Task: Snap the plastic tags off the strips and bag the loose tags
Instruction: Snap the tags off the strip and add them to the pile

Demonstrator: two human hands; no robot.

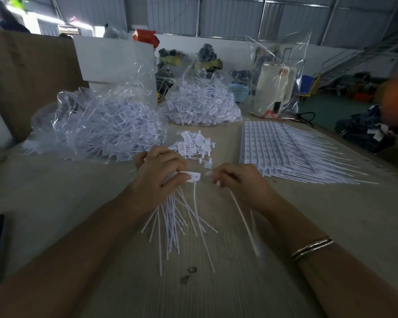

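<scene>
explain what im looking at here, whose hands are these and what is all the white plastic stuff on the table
There is one picture, taken by a camera worn on a person's head, looking down at their own bare hands. The left hand grips a bundle of loose tags, their thin tails fanning toward the camera. The right hand pinches a thin white piece, possibly a tail. On the table lie a small pile of tags, unsnapped strips at right, and two clear bags of finished tags behind.

table (pixel 331 226), bagged tags (pixel 94 129) (two bags), strips (pixel 285 148)
</scene>
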